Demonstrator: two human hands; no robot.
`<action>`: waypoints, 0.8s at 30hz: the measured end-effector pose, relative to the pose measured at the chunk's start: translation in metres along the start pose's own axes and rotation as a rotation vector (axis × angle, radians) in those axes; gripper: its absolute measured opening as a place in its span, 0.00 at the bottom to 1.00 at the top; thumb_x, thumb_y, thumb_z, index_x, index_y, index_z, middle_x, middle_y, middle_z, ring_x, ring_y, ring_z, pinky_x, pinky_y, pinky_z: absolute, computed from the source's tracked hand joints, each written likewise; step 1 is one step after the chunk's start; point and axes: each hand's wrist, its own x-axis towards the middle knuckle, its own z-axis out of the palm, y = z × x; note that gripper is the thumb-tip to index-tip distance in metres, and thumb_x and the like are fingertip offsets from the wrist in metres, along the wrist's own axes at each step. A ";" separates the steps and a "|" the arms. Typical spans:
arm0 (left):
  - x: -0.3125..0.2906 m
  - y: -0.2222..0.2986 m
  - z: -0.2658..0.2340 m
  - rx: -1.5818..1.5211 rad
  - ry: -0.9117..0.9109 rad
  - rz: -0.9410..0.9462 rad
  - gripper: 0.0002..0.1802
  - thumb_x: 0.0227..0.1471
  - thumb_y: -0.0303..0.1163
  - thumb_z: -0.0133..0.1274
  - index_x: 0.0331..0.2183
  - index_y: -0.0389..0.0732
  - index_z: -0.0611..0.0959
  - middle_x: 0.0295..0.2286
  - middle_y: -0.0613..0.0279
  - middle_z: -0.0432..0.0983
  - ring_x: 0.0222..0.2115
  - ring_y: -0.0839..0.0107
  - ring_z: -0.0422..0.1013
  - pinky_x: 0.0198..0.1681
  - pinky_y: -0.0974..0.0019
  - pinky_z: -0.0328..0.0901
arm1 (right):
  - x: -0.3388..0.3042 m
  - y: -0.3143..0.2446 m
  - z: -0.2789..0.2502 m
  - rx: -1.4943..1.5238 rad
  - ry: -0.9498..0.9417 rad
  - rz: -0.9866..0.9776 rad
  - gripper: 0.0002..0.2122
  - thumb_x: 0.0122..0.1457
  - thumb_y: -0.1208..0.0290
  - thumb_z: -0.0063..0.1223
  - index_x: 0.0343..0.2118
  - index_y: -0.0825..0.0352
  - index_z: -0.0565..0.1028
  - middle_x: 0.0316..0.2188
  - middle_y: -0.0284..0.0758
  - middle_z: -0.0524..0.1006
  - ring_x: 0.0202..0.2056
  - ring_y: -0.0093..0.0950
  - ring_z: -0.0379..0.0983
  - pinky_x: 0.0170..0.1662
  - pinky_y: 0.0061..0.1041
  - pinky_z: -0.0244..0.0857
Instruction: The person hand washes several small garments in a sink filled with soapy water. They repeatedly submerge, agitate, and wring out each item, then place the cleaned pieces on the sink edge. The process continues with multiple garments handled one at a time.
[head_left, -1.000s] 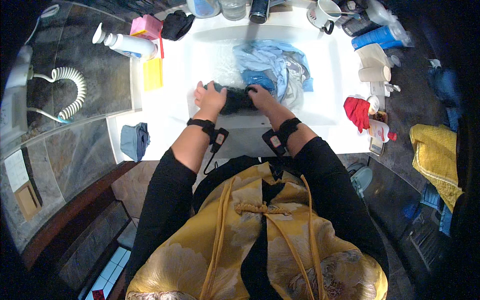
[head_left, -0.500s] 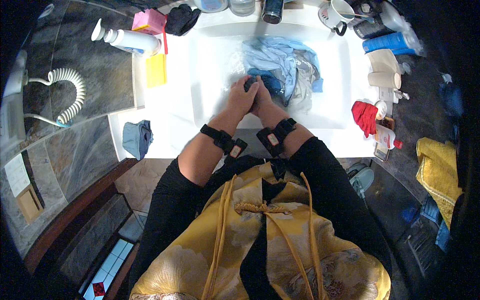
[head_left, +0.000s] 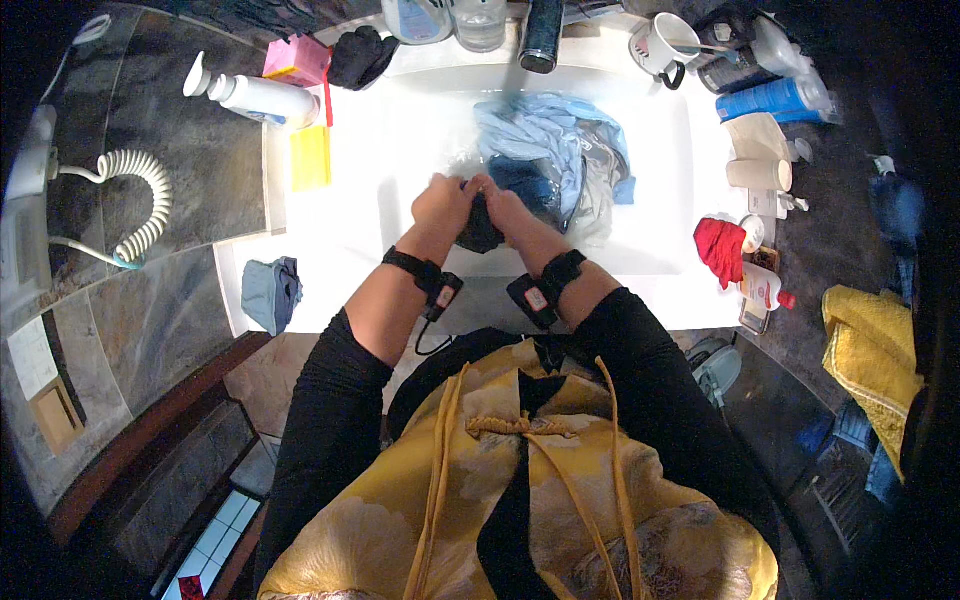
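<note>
Over the near part of a white sink (head_left: 665,245), my left hand (head_left: 440,207) and my right hand (head_left: 503,210) are close together, both closed on a dark wet cloth (head_left: 481,230). The cloth hangs down between them; what kind of garment it is cannot be made out. Just beyond my right hand a dark blue cloth (head_left: 530,182) lies in the water. A light blue garment (head_left: 540,122) and a grey garment (head_left: 598,185) are bunched beside it, wet and crumpled.
Left ledge: a grey-blue folded cloth (head_left: 271,294), yellow packet (head_left: 310,160), white pump bottle (head_left: 262,100), pink box (head_left: 297,60) and black cloth (head_left: 362,57). A dark cylinder (head_left: 541,42) juts over the back rim. Right: a white mug (head_left: 662,45), blue tube (head_left: 765,100) and red cloth (head_left: 719,248).
Both hands have come nearer to me and shifted slightly left, with the fingers turned more inward. The dark cloth, mostly hidden in them before, now hangs in view below.
</note>
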 end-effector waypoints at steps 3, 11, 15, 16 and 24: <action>-0.013 -0.015 0.006 0.277 0.146 0.094 0.42 0.38 0.58 0.57 0.54 0.53 0.67 0.55 0.57 0.54 0.53 0.51 0.55 0.51 0.51 0.57 | -0.009 0.003 -0.018 -0.359 0.037 -0.114 0.20 0.56 0.64 0.44 0.49 0.67 0.65 0.45 0.52 0.70 0.48 0.49 0.65 0.51 0.40 0.60; 0.008 -0.023 0.046 0.216 0.142 0.317 0.49 0.38 0.35 0.61 0.60 0.44 0.54 0.56 0.52 0.51 0.52 0.48 0.58 0.47 0.56 0.63 | -0.017 0.009 0.002 -0.180 0.111 -0.082 0.20 0.57 0.59 0.42 0.48 0.67 0.66 0.52 0.46 0.65 0.50 0.50 0.63 0.54 0.39 0.58; 0.003 -0.007 0.023 -0.735 -0.280 0.168 0.44 0.42 0.28 0.57 0.59 0.35 0.54 0.48 0.46 0.66 0.46 0.59 0.66 0.48 0.64 0.63 | -0.016 -0.008 -0.013 1.554 -0.195 0.422 0.19 0.60 0.51 0.38 0.38 0.63 0.72 0.43 0.40 0.73 0.42 0.40 0.71 0.48 0.36 0.65; -0.002 0.001 0.017 -0.772 -0.254 0.196 0.45 0.42 0.29 0.58 0.59 0.35 0.54 0.47 0.47 0.67 0.45 0.61 0.66 0.48 0.65 0.63 | -0.020 -0.015 -0.017 1.659 -0.182 0.415 0.22 0.60 0.46 0.34 0.37 0.60 0.73 0.35 0.36 0.76 0.38 0.36 0.72 0.46 0.37 0.66; -0.027 0.031 -0.013 -0.842 -0.040 0.200 0.33 0.47 0.43 0.58 0.50 0.35 0.68 0.41 0.50 0.72 0.39 0.62 0.71 0.41 0.64 0.67 | -0.013 -0.024 -0.013 1.813 -0.036 0.218 0.20 0.59 0.47 0.38 0.37 0.60 0.73 0.34 0.34 0.75 0.37 0.35 0.72 0.42 0.37 0.68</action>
